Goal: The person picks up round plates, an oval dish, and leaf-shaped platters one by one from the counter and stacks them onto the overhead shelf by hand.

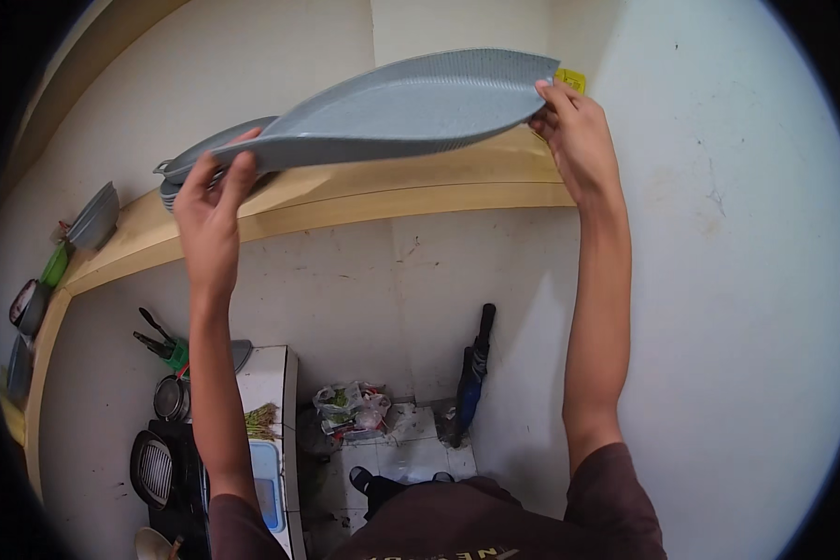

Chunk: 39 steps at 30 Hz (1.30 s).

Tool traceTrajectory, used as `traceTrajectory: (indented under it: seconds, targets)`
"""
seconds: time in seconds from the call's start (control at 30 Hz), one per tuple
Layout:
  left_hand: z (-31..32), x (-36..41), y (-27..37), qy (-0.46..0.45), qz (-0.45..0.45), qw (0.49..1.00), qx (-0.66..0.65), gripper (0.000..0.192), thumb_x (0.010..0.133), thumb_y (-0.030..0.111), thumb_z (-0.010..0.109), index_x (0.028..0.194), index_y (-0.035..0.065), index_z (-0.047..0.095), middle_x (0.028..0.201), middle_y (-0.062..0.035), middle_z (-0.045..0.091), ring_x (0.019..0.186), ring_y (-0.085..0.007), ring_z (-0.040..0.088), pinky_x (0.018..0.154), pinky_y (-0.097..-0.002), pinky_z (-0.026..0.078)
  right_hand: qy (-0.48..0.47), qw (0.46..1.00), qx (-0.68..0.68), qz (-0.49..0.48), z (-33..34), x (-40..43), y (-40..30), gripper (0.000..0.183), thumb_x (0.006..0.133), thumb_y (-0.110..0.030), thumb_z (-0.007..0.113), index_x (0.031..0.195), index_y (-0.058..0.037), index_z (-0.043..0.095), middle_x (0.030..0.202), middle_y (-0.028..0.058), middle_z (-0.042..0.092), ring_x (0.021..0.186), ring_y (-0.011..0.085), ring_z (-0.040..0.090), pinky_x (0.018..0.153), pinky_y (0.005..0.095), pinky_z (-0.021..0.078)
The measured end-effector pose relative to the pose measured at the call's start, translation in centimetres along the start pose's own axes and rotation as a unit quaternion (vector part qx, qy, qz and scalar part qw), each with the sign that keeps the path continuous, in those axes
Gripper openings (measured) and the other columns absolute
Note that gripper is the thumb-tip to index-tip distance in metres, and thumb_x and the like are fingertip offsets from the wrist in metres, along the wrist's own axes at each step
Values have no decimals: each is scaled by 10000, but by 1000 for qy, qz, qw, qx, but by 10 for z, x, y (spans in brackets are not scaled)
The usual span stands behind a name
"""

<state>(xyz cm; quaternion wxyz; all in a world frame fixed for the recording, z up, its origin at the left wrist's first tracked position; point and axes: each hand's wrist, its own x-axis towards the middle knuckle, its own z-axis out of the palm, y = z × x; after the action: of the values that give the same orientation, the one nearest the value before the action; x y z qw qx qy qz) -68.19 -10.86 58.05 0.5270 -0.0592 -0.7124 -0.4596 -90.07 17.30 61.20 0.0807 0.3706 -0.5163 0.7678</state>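
A large grey leaf-shaped tray (413, 108) with a ribbed rim is held up in both hands at shelf height. My left hand (213, 185) pinches its narrow left end between thumb and fingers. At the pointed right end, my right hand (567, 115) grips the rim, thumb on the upper side. Behind the left hand, a stack of grey plates or trays (170, 192) stands on the wooden shelf (406, 185), partly hidden by the tray and the hand. A yellow packet (572, 80) shows behind the right hand.
Grey bowls (96, 217) and a green bowl (54, 264) stand along the shelf's left part. Below lie a counter (262, 378) with a knife holder (176, 355) and a blue-lidded container (266, 476), and a stove (182, 455). Plastic bags (353, 409) and an umbrella (471, 378) are near the floor corner.
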Motion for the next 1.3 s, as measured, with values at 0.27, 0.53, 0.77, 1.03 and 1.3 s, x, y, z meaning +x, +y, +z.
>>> traceTrajectory:
  seconds: [0.27, 0.53, 0.77, 1.03, 1.3]
  targets:
    - [14, 30, -30, -102, -78, 989, 69, 350, 924, 260, 729, 1090, -48, 714, 876, -19, 667, 850, -77, 574, 814, -230, 461, -3, 941, -333, 61, -28, 66, 47, 285, 898, -129, 596, 919, 148, 660, 843, 142, 704, 741, 191, 714, 729, 326, 550]
    - [17, 40, -46, -116, -86, 970, 195, 349, 867, 311, 763, 837, -34, 716, 587, 21, 493, 572, -73, 349, 513, -290, 282, -22, 868, -490, 76, -28, 83, 81, 225, 863, -73, 633, 928, 135, 690, 755, 168, 719, 669, 196, 726, 671, 291, 577]
    - [22, 42, -47, -156, -98, 962, 203, 358, 872, 317, 758, 833, -36, 712, 588, 26, 483, 573, -74, 353, 512, -291, 282, -26, 852, -516, 82, -47, 97, 98, 313, 770, -181, 668, 907, 97, 710, 744, 191, 725, 876, 311, 728, 871, 381, 539]
    - [26, 43, -58, -153, -78, 964, 203, 385, 881, 340, 749, 832, -38, 700, 587, 23, 489, 580, -74, 354, 521, -276, 281, -39, 842, -535, 53, -46, 93, 95, 360, 805, -255, 685, 911, 87, 724, 839, 233, 725, 931, 352, 707, 869, 403, 536]
    - [38, -29, -33, 43, 108, 984, 138, 381, 949, 155, 674, 1263, -43, 585, 1200, -177, 644, 1169, -243, 614, 998, -374, 506, 125, 920, -298, -222, -8, -29, 41, 277, 965, -235, 610, 1004, 29, 682, 947, 131, 738, 758, 210, 677, 747, 328, 523]
